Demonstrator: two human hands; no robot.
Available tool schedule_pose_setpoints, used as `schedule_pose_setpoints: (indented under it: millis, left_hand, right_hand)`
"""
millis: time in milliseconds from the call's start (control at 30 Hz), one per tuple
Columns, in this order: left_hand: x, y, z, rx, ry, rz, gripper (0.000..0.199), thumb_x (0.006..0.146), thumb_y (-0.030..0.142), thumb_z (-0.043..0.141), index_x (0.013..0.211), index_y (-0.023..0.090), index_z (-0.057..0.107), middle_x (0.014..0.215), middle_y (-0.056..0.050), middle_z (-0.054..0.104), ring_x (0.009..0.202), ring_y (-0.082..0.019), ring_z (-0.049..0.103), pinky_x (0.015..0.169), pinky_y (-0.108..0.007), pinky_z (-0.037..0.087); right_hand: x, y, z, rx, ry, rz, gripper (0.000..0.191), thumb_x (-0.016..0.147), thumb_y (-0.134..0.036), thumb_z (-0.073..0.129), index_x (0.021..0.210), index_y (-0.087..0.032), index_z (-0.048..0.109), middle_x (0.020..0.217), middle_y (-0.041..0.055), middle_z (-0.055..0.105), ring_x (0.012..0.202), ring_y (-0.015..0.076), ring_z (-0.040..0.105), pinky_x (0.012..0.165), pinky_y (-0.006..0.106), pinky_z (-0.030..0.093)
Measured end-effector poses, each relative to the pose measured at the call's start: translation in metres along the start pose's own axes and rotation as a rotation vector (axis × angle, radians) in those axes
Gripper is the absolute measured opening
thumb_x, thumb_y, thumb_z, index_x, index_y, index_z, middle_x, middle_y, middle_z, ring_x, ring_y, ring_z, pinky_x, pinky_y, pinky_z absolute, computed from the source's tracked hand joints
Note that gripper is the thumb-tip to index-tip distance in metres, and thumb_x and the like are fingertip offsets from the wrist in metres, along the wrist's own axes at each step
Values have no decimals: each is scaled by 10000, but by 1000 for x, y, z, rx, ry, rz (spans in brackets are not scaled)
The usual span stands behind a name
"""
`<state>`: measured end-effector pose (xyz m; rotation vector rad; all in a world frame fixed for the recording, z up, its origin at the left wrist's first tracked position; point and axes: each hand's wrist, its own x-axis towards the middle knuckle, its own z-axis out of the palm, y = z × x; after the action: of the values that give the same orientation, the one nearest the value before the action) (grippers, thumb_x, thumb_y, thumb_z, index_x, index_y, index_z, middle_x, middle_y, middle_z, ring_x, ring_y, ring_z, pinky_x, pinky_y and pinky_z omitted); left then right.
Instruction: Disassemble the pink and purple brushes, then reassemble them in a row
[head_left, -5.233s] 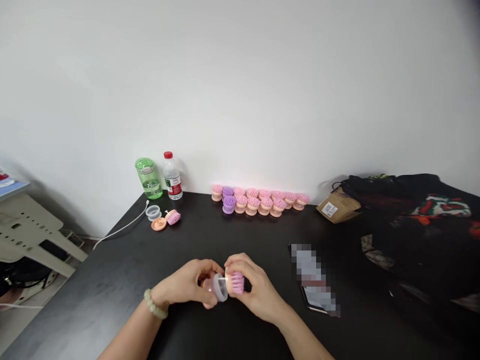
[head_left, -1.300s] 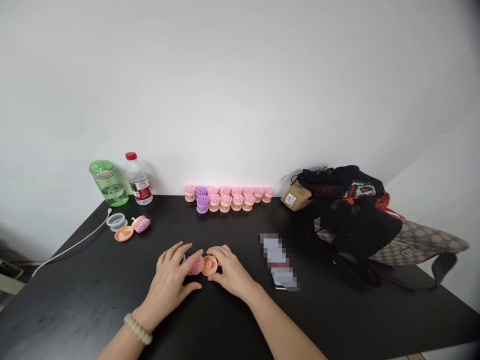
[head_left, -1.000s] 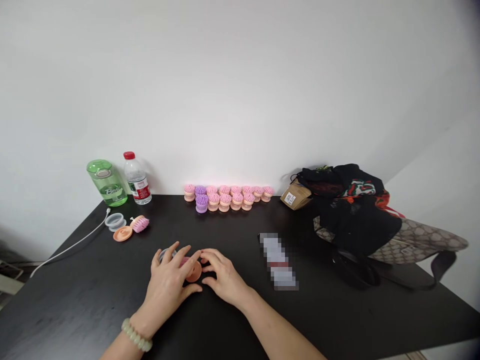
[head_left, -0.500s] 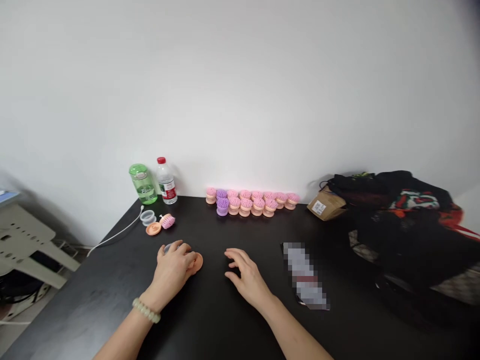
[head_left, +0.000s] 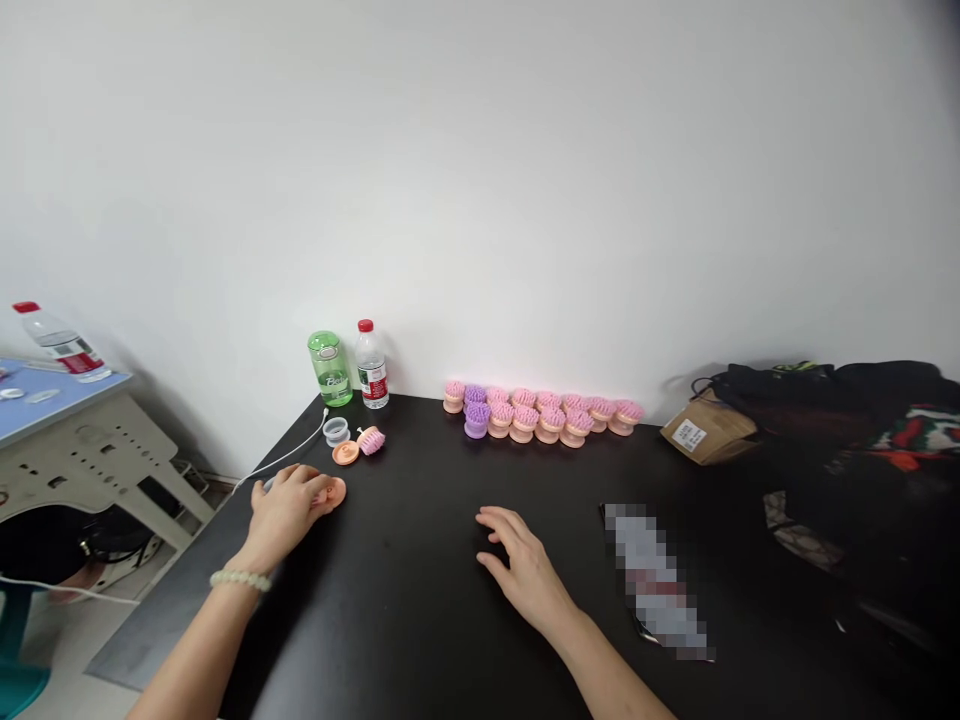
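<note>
Peach disc [head_left: 339, 492] flat on the black table [head_left: 420, 560], at the left, partly under the left hand [head_left: 283, 510]. Also beneath that palm, mostly hidden: an edge of something translucent [head_left: 268, 484] on the outer side. Left fingers bent low over these pieces; cannot tell if gripping or merely covering. Pale beaded bracelet [head_left: 240, 580] around the left wrist.

Right hand [head_left: 525, 570] well apart from the left, near the middle of the table, holding nothing, fingers loosely curved, thumb spaced away from them. To its right, a phone [head_left: 652, 575] with pixelated screen.

Just beyond the left hand, close together: translucent ring [head_left: 337, 430], second peach disc [head_left: 346, 453] and loose pink brush head [head_left: 371, 441], tipped on its side. Behind these, upright near the wall: green bottle [head_left: 331, 370] beside a red-capped bottle [head_left: 371, 366]. White cable [head_left: 285, 458] along the table's left edge.

Further right, in two rows by the wall, pink brushes [head_left: 525, 424], bristles up, with two purple brushes [head_left: 477, 421] near the left end. Beyond their right end, brown paper bag [head_left: 709, 430] against dark fabric [head_left: 825, 400].
</note>
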<state>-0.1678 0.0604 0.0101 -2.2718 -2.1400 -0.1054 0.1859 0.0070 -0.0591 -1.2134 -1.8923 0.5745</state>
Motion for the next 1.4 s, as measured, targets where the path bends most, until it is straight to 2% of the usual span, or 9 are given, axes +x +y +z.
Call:
schedule_pose_setpoints:
  millis: [200, 367, 600, 700, 800, 933, 1100, 1233, 1400]
  left_hand:
    - [3, -4, 7, 75, 85, 6, 284, 940, 333, 527, 1167, 310, 696, 1327, -143, 604, 1311, -412, 427, 915, -752, 328]
    - [0, 17, 7, 187, 238, 90, 382, 879, 262, 619, 1259, 235, 651, 1344, -200, 584, 1346, -470, 397, 931, -811, 296]
    - [-2, 105, -6, -115, 305, 507, 480, 810, 226, 722, 1278, 261, 621, 1359, -142, 586, 1354, -408, 442, 1054, -647, 391]
    - [-4, 146, -2, -272, 263, 595, 541, 789, 174, 738, 1290, 313, 588, 1393, -96, 567, 1391, -376, 420, 1090, -650, 373]
    - [-7, 169, 11, -364, 206, 626, 547, 774, 144, 742, 1272, 313, 588, 1393, -89, 567, 1400, -369, 417, 1100, -650, 373]
    - [-7, 170, 34, -417, 200, 632, 532, 769, 116, 726, 1248, 310, 600, 1368, -89, 587, 1379, -370, 451, 1087, -643, 403]
    - [-1, 155, 57, -429, 272, 652, 464, 791, 141, 690, 1219, 306, 617, 1320, -97, 620, 1342, -386, 492, 1048, -654, 439]
    - [3, 150, 60, -431, 303, 667, 428, 812, 167, 667, 1216, 297, 621, 1302, -102, 629, 1332, -384, 502, 1042, -644, 450]
    - [1, 150, 55, -442, 284, 674, 397, 833, 174, 642, 1214, 283, 625, 1307, -108, 623, 1340, -383, 491, 1048, -645, 440]
  right_hand:
    - [0, -1, 0, 12, 3, 16, 459, 773, -6, 598, 1172, -232, 611, 1272, 105, 593, 1016, 244, 667, 831, 413, 622]
    - [3, -6, -4, -3, 15, 41, 463, 754, 9, 617, 1158, -217, 615, 1271, 110, 597, 1035, 246, 661, 816, 394, 622]
    - [18, -20, -30, -154, 36, 69, 458, 767, -33, 659, 1172, -240, 600, 1281, 75, 610, 1039, 216, 660, 833, 352, 615]
    - [35, -18, -57, -325, 44, 86, 462, 797, -98, 680, 1223, -241, 576, 1300, 72, 601, 1158, 237, 602, 948, 382, 567]
    - [58, -1, -91, -444, 94, 133, 464, 818, -127, 680, 1256, -221, 562, 1317, 90, 582, 1229, 268, 544, 1043, 432, 493]
    - [92, 35, -129, -622, 185, 261, 469, 839, -130, 692, 1289, -163, 562, 1346, 155, 554, 1300, 325, 484, 1097, 494, 412]
    - [120, 69, -140, -759, 232, 410, 340, 962, -319, 615, 1272, -185, 574, 1314, 94, 588, 1113, 252, 624, 926, 475, 537]
    - [123, 77, -135, -797, 225, 477, 320, 965, -324, 612, 1250, -181, 586, 1273, 91, 611, 1066, 235, 643, 892, 446, 556]
    - [112, 65, -142, -771, 226, 490, 331, 961, -326, 618, 1253, -175, 584, 1277, 93, 608, 1074, 241, 640, 896, 452, 553]
